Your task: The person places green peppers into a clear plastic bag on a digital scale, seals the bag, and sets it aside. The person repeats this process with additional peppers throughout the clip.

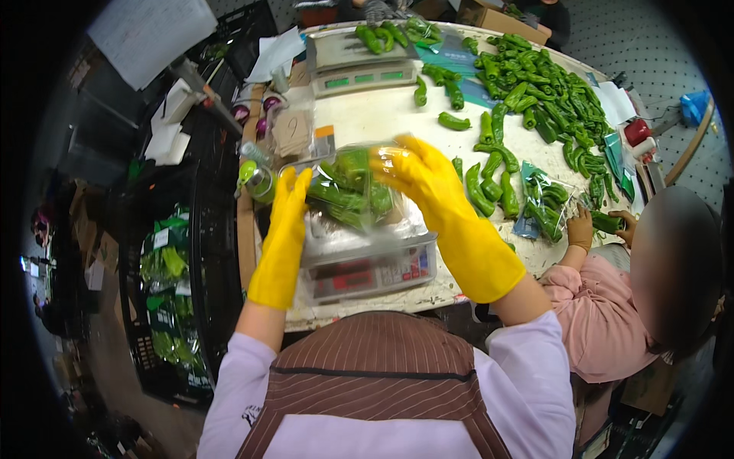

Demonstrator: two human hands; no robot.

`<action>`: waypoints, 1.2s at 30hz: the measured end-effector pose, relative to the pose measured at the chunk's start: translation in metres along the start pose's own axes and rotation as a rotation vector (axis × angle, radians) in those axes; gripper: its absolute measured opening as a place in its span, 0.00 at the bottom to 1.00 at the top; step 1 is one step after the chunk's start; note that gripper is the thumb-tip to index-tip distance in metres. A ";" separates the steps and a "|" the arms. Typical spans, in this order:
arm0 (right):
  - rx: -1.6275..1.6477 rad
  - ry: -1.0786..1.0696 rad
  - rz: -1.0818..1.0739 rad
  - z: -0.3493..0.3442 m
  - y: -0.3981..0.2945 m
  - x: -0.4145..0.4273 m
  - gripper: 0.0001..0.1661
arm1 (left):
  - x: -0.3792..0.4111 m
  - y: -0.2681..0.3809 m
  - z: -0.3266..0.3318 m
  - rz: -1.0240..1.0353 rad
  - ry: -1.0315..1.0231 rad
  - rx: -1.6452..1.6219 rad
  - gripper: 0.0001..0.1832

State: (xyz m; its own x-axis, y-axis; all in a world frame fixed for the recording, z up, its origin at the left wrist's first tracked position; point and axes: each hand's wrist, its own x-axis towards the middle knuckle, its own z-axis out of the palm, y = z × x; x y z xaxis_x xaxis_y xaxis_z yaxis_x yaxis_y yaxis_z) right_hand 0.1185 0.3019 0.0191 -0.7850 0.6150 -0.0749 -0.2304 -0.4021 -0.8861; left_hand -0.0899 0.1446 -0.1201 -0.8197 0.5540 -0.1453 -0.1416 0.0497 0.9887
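Note:
A clear plastic bag of green peppers [344, 195] is over the metal pan of a digital scale [344, 281] in front of me. My left hand [287, 218], in a yellow rubber glove, is upright at the bag's left side; whether it grips the film is unclear. My right hand [421, 178], gloved alike and blurred, is at the bag's upper right, its fingers around the plastic film. Loose green peppers [481, 189] lie to the right of my right hand.
A large pepper pile [539, 86] covers the far right of the table. A second scale [364, 74] bears peppers at the back. Another filled bag [542, 206] lies near a co-worker's hands [580, 229]. At left stands a black crate [140, 344] of bagged vegetables, beside a spray bottle [258, 181].

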 end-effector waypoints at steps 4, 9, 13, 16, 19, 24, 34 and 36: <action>-0.105 -0.035 -0.048 -0.022 -0.007 -0.087 0.24 | -0.013 0.053 -0.027 0.190 0.082 0.011 0.25; -0.233 0.335 -0.331 -0.054 -0.029 -0.145 0.18 | -0.065 0.073 -0.071 0.123 0.019 -0.146 0.17; -0.332 0.350 -0.523 -0.044 -0.037 -0.156 0.18 | -0.095 0.067 -0.076 0.096 0.040 -0.181 0.17; -0.458 0.286 -0.560 -0.023 -0.033 -0.158 0.17 | -0.109 0.080 -0.067 0.142 0.041 -0.127 0.17; -0.434 0.180 -0.547 -0.006 -0.024 -0.151 0.16 | -0.115 0.093 -0.052 0.170 0.012 -0.127 0.18; -0.774 -0.051 -0.333 0.008 -0.006 -0.117 0.10 | -0.125 0.099 0.018 0.380 -0.220 0.233 0.35; -1.655 -0.169 0.006 -0.059 0.058 -0.075 0.16 | -0.145 0.081 0.046 0.279 -0.275 0.685 0.31; -1.679 -0.111 -0.076 -0.064 0.065 -0.073 0.17 | -0.151 0.077 0.034 0.328 -0.232 0.605 0.30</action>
State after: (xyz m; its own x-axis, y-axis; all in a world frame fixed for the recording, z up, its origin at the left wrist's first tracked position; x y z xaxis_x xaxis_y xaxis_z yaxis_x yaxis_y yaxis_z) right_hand 0.1981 0.2745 -0.0623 -0.8523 0.5210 -0.0467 0.5003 0.7858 -0.3636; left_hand 0.0421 0.0934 -0.0205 -0.6187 0.7782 0.1076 0.4782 0.2644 0.8375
